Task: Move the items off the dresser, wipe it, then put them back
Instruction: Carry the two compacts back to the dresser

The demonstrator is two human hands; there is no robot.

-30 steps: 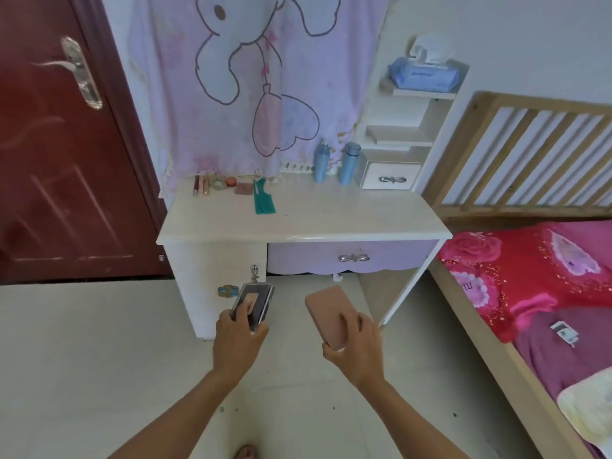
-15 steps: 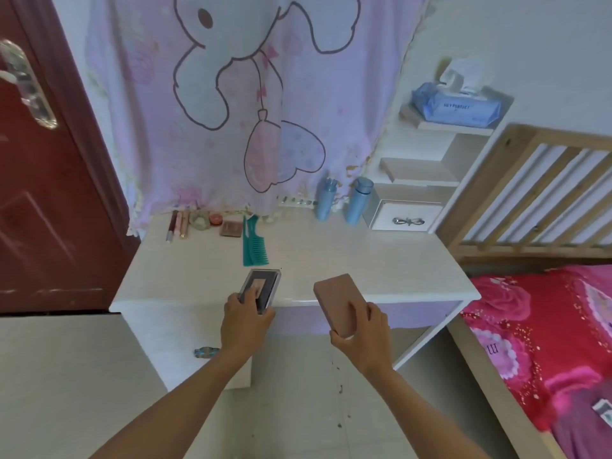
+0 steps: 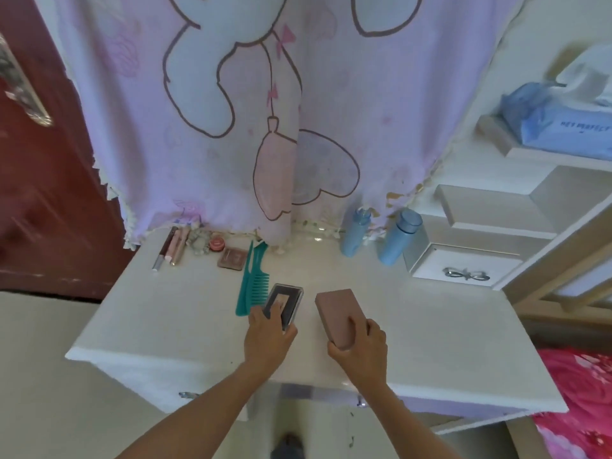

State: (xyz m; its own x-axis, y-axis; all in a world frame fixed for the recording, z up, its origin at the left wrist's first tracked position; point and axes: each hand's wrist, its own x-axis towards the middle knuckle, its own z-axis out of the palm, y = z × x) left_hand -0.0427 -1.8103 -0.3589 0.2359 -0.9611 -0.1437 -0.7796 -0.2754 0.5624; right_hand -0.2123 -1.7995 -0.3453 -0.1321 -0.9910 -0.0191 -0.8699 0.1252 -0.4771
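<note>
The white dresser top (image 3: 185, 326) fills the middle of the view. My left hand (image 3: 269, 339) grips a small dark case with a clear lid (image 3: 287, 301) over the dresser's middle, just right of a teal comb (image 3: 253, 281). My right hand (image 3: 362, 347) holds a flat pink box (image 3: 337, 311) beside it. I cannot tell whether either item touches the surface. Along the back left lie cosmetic tubes (image 3: 172, 248), a small round red pot (image 3: 217, 244) and a pink compact (image 3: 232, 258). Two blue bottles (image 3: 397, 236) stand at the back right.
A pink cartoon cloth (image 3: 251, 111) hangs behind the dresser. A small white drawer unit (image 3: 463, 270) and shelves with a blue tissue pack (image 3: 556, 127) stand at the right. A dark red door (image 3: 39, 193) is on the left, a red floral bedspread (image 3: 583, 399) at lower right.
I have stepped closer to the dresser. Both hands have come up and forward from in front of the drawers to above the dresser top, still holding the dark case and the pink box.
</note>
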